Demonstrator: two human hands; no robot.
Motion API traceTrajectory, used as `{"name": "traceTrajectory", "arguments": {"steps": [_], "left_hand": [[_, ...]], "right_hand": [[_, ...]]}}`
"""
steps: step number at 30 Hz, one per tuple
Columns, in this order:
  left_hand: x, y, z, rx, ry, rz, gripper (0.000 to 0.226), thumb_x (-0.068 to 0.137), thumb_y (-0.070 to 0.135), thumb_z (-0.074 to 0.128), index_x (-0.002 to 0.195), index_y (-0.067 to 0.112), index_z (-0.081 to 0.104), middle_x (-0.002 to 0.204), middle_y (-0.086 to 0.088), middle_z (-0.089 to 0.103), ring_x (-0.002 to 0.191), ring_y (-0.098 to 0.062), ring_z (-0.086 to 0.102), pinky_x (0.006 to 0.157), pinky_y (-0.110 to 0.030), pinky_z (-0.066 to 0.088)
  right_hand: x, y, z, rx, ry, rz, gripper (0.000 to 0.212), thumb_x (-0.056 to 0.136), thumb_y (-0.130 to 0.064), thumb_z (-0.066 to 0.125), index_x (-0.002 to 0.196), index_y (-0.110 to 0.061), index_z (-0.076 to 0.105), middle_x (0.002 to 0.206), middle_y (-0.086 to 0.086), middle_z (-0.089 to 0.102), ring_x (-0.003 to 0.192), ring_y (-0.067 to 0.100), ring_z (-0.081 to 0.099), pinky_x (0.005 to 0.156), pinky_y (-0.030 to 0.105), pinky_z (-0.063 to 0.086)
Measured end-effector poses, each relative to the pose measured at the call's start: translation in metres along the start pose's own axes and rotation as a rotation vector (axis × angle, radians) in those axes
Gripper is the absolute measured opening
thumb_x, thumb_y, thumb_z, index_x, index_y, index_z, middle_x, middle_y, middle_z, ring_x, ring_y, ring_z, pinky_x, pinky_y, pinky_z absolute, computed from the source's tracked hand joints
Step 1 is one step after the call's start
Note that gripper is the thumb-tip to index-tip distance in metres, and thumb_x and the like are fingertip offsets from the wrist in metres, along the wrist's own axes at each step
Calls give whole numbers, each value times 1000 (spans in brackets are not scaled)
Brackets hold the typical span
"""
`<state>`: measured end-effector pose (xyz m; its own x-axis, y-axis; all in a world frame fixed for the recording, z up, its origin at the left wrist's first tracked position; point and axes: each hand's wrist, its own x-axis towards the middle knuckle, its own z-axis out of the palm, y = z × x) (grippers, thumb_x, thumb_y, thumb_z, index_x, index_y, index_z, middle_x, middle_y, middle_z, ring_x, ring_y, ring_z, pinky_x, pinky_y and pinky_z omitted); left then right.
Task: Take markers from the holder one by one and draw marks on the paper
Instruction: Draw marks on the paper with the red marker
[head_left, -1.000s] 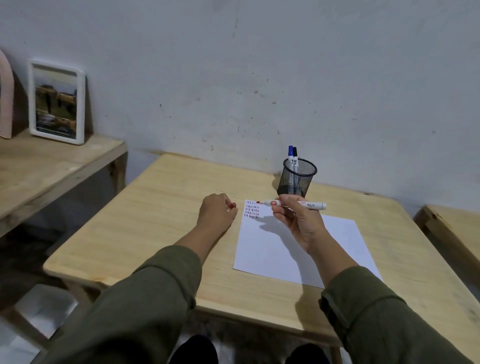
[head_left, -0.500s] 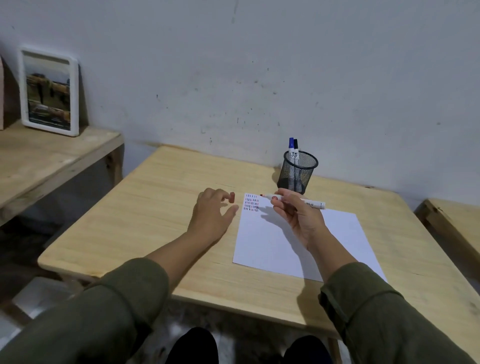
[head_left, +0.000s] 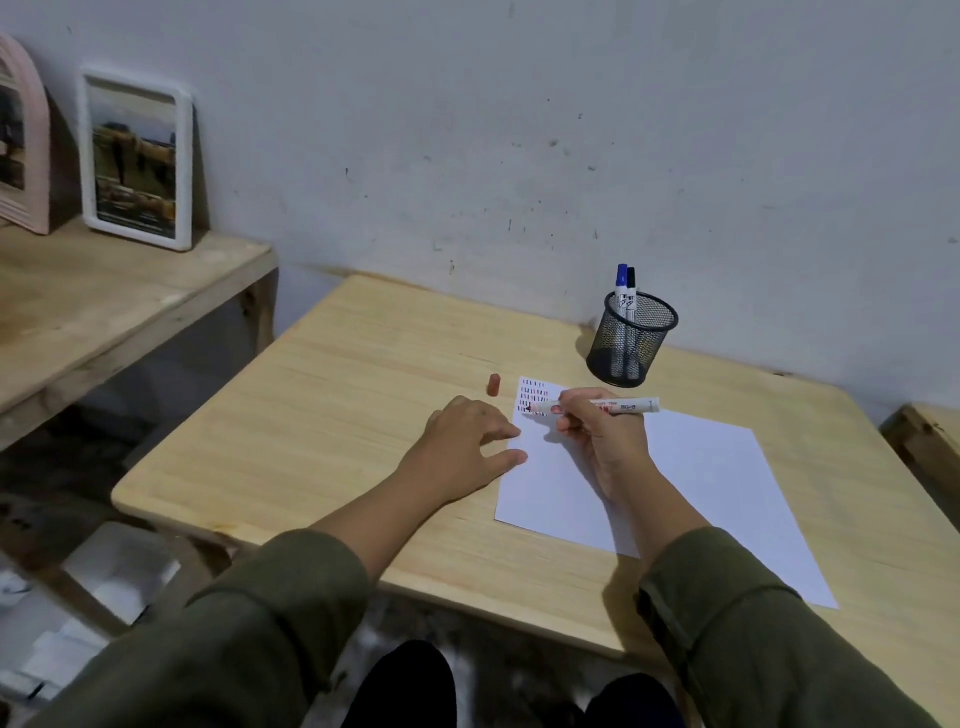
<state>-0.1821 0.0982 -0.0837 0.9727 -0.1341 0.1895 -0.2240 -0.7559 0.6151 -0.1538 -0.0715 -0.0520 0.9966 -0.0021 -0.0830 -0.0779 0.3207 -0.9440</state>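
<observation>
A white sheet of paper (head_left: 701, 483) lies on the wooden table (head_left: 337, 415), with rows of small red, blue and black marks in its top left corner. My right hand (head_left: 602, 441) grips an uncapped red marker (head_left: 623, 406), tip pointing left onto those marks. My left hand (head_left: 467, 447) rests flat with fingers spread, touching the paper's left edge. The red cap (head_left: 494, 385) stands on the table just beyond my left hand. A black mesh holder (head_left: 631, 340) behind the paper holds a blue marker (head_left: 621, 283) and a black marker (head_left: 632, 286).
A lower wooden shelf (head_left: 104, 312) stands to the left with a white picture frame (head_left: 137, 161) and a pink arched frame (head_left: 21, 140) leaning on the wall. Another wooden surface (head_left: 930, 447) shows at the right edge. The grey wall is close behind the table.
My left hand opened from a fist, left the red cap on the table and settled flat by the paper. My right hand lowered the marker tip to the marks.
</observation>
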Motion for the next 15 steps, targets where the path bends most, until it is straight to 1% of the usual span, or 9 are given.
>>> {"name": "traceTrajectory", "arguments": {"steps": [5,7,10,13,15], "left_hand": [[1,-2,1,-10,1,1,37,78,45,65,111,28,66,118,10,61,115,-12,43,103,-37,36],[1,-2,1,-4,0,2,38,78,45,65,112,28,67,118,9,61,116,-13,43,103,-37,36],[2,-2,0,-3,-2,1,38,78,45,65,112,28,67,119,8,61,117,-13,43,103,-37,36],[2,-2,1,-9,-6,0,38,78,45,65,112,28,67,119,8,61,117,-13,43,104,-38,36],[2,-2,0,-9,-10,-3,38,78,45,65,112,28,66,120,8,60,118,-13,43,104,-38,36]], "right_hand": [[5,2,1,-148,0,-16,14,83,2,63,72,-6,62,51,5,62,44,8,58,47,17,48],[8,4,1,-169,0,-18,13,83,2,63,72,-6,62,54,7,62,45,8,59,47,17,49],[11,8,0,-193,7,-22,10,82,1,64,74,-5,63,52,5,64,48,10,61,49,19,51],[12,11,-2,-158,-14,-7,5,82,2,64,79,-2,63,52,6,63,55,15,66,59,29,60],[11,11,-1,-118,-41,7,5,82,3,63,79,-1,61,54,9,64,59,17,69,65,32,60]]}}
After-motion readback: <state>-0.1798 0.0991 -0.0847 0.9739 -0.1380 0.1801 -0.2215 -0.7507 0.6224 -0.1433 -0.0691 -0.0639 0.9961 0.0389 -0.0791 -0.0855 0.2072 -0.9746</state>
